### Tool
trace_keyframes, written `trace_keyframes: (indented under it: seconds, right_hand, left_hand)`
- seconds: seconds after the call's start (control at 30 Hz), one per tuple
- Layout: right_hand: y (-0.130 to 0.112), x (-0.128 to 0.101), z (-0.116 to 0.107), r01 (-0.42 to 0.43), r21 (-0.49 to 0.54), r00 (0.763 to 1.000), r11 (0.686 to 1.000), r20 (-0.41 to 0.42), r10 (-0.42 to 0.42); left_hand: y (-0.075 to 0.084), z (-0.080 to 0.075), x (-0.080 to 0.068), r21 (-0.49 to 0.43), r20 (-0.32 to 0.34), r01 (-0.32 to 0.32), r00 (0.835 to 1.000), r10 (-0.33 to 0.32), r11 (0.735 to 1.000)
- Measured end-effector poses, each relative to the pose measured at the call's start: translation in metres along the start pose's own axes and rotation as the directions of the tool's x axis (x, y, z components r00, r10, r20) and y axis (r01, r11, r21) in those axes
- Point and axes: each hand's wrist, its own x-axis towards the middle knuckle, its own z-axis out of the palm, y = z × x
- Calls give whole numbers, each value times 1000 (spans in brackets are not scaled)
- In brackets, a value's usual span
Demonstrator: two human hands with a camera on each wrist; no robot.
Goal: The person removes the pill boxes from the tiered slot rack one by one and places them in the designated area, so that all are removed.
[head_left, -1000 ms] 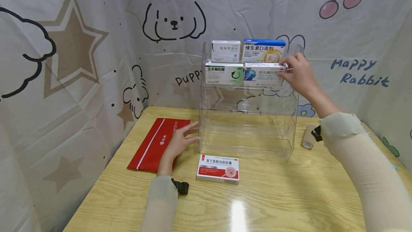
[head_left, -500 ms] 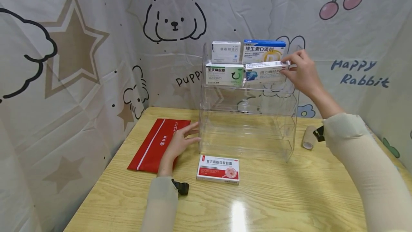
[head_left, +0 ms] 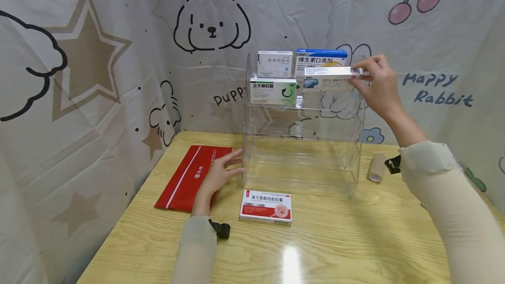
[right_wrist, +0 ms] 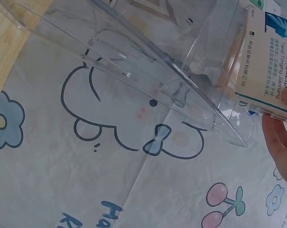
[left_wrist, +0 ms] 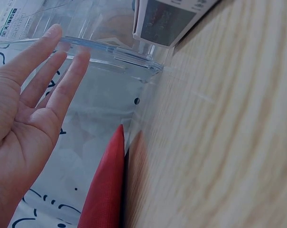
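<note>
My right hand point(head_left: 376, 84) pinches the right end of a white medicine box point(head_left: 329, 80) with a blue head picture, held tilted in front of the stand's upper tiers. In the right wrist view the same medicine box point(right_wrist: 264, 61) shows its printed front beside the thumb. My left hand point(head_left: 218, 174) touches the left side of the clear acrylic display stand point(head_left: 301, 183) with extended fingers. A green-and-white medicine box point(head_left: 273, 91) stands on the second tier. Behind it on the top tier are a white medicine box point(head_left: 275, 64) and a blue-topped vitamin D box point(head_left: 321, 52), partly covered.
A red-and-white medicine box point(head_left: 266, 207) lies flat before the stand. To the left, a red pouch point(head_left: 185, 179) lies partly beneath my left forearm. A brown cardboard roll point(head_left: 376, 168) rests right of the stand. Patterned curtains point(head_left: 118, 56) enclose the table point(head_left: 335, 244).
My right hand has lifted the white medicine box with the blue head picture up off the second tier and slightly right, tipping its top toward me. My left hand stays on the stand.
</note>
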Motion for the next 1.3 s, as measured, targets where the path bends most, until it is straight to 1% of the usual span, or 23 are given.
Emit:
trace_keyframes:
  seconds: [0.13, 0.23, 0.4, 0.53, 0.7, 0.83, 0.93, 1.0, 1.17, 1.3]
  right_hand:
    - [-3, -5, -2, 3, 27, 999, 1000, -54, -1]
    - [-7, -12, -4, 3, 38, 997, 999, -78, 0]
    - [-12, -26, -7, -3, 73, 997, 997, -80, 8]
    - [-15, -41, -8, 19, 108, 997, 994, -73, -11]
    - [-18, -65, -11, 51, 157, 998, 986, -46, -44]
    - [-16, -84, -12, 82, 187, 997, 979, -22, -79]
    - [-14, -97, -13, 98, 201, 995, 975, 2, -101]
    - [-13, -106, -14, 104, 200, 994, 974, 20, -110]
    - [-11, -127, -14, 110, 197, 990, 974, 67, -125]
    - [-8, -146, -11, 90, 229, 988, 969, 104, -117]
  left_hand:
    - [1, 1, -1, 0, -1, 6, 1000, -6, 1000]
    - [1, 1, -1, 2, -1, 5, 1000, -5, 1000]
    - [2, 1, -1, -5, -5, 4, 1000, -4, 1000]
    - [1, 1, 0, -18, -4, 8, 1000, -8, 1000]
    - [4, 1, 0, -28, -2, 26, 1000, -26, 999]
    - [13, 1, -2, -31, 10, 43, 999, -43, 999]
    - [17, 1, -4, -33, 13, 38, 999, -37, 999]
    - [16, 1, -3, -41, 12, 28, 1000, -27, 999]
    - [3, 1, 1, -40, 4, 10, 1000, -9, 999]
    - [0, 1, 2, -24, -1, 6, 1000, -6, 1000]
